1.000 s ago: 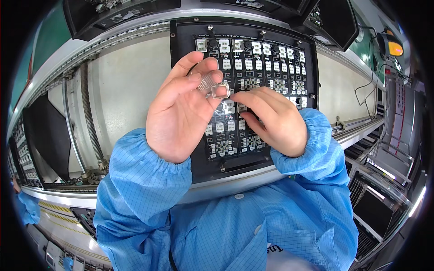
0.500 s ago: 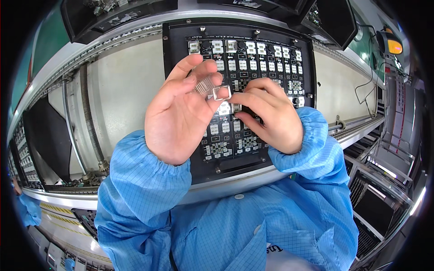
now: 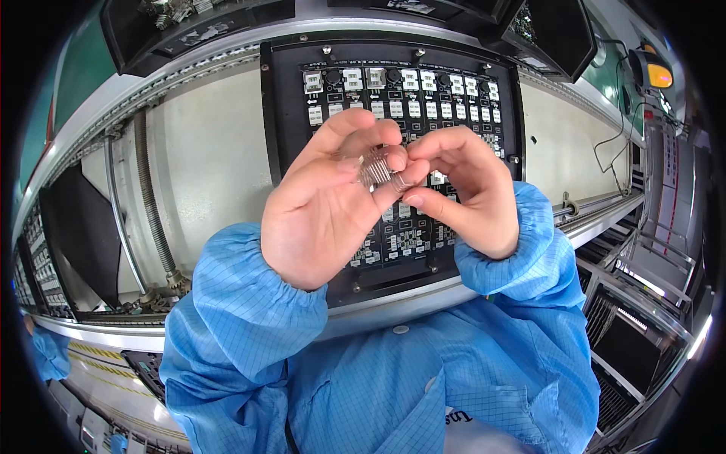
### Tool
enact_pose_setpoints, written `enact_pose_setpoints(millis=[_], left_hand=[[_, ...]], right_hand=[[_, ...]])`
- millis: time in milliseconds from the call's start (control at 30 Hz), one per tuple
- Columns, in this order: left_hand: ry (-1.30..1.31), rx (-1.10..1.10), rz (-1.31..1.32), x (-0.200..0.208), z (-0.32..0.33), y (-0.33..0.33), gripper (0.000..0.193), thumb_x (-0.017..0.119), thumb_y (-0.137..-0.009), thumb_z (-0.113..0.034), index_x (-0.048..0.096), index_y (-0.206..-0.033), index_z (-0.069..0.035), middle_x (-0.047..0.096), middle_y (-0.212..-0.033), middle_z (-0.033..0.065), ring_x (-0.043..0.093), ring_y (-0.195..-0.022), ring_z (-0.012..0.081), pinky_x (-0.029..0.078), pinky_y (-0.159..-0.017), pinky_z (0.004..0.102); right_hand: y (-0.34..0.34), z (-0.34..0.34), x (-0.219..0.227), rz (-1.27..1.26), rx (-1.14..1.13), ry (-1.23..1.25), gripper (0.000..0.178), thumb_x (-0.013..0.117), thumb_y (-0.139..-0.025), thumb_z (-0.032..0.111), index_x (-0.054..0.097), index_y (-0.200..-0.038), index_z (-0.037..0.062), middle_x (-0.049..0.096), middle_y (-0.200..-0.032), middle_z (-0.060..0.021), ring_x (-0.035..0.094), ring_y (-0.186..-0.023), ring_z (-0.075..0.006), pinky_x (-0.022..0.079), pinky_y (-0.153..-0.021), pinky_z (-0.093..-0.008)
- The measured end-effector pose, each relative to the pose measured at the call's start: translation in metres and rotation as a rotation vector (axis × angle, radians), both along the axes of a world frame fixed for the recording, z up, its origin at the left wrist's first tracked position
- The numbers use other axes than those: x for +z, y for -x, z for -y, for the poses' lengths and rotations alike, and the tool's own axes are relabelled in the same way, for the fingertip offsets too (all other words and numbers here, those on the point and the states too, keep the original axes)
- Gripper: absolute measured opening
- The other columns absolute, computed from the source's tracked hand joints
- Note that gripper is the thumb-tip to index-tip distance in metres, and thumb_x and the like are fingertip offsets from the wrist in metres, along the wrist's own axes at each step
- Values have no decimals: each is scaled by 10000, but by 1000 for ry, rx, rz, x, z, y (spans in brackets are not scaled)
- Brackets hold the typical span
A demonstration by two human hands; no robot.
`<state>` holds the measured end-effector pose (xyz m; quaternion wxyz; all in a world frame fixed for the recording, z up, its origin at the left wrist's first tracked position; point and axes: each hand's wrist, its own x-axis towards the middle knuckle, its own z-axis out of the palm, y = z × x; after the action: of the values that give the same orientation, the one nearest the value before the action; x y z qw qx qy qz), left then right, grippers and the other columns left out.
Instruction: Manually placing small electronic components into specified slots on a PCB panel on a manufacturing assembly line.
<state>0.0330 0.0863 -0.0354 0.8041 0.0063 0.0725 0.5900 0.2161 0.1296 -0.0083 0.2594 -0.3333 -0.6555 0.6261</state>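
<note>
My left hand (image 3: 321, 200) is palm up over the circuit board panel, its fingers curled round a stack of small shiny metal frames (image 3: 376, 172). The frames look thin and ribbed, lined up side by side. From the right, my right hand (image 3: 473, 193) reaches in with thumb and forefinger pinched on a metal frame (image 3: 403, 181) at the end of the stack. Whether that frame is apart from the others I cannot tell. Beneath both hands lies a black circuit board panel (image 3: 446, 98) with rows of white and silver parts; my hands hide its middle.
The panel sits in a black carrier (image 3: 274, 106) between conveyor rails (image 3: 219, 64). Dark bins (image 3: 189, 34) with metal parts stand along the far side. At left are a ribbed shaft (image 3: 147, 197) and a black sheet (image 3: 79, 219). An orange-lit device (image 3: 659, 76) stands at far right.
My right hand has risen from the board to the metal frames in my left hand. My left hand has moved right and tilted. The panel has shifted slightly left.
</note>
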Motion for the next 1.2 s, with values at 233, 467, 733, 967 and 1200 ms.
enact_pose_setpoints(millis=[233, 467, 733, 967, 1200], left_hand=[[-96, -45, 17, -2, -4, -1, 447, 436, -819, 8, 485, -1257, -66, 507, -1207, 141, 535, -1042, 247, 413, -1026, 440], [-25, -249, -368, 15, -4, 3, 497, 453, -793, -5, 454, -1288, 31, 515, -1241, 142, 543, -964, 190, 471, -884, 359], [-5, -313, -377, 14, -3, 7, 557, 436, -786, 10, 411, -1340, 63, 506, -1286, 130, 546, -969, 176, 462, -866, 331], [-22, -297, -430, 18, -6, 8, 544, 442, -807, 1, 399, -1346, 58, 510, -1271, 176, 567, -951, 198, 473, -851, 336], [160, -101, -644, 30, -16, 21, 364, 420, -895, -107, 417, -1244, -2, 553, -1083, 162, 481, -682, 129, 389, -526, 212]], right_hand=[[-10, -5, 7, -121, -133, -135, 298, 621, -777, -103, 531, -1054, -35, 532, -1036, -114, 560, -924, -173, 474, -857, -323], [-11, -18, 15, 252, -111, -680, 296, 592, -722, -148, 616, -996, -38, 545, -1006, -132, 568, -903, -201, 472, -802, -305], [-7, -25, 14, 234, -12, -659, 292, 634, -722, -108, 648, -1001, -23, 592, -987, -139, 593, -862, -219, 485, -752, -295], [-13, -32, 24, 261, -2, -569, 316, 649, -751, -89, 631, -1061, -31, 595, -1023, -133, 586, -866, -177, 482, -732, -265], [-6, -69, 14, 107, -42, -424, 268, 601, -797, -106, 638, -1052, -36, 598, -1051, -120, 597, -936, -171, 504, -797, -265]])
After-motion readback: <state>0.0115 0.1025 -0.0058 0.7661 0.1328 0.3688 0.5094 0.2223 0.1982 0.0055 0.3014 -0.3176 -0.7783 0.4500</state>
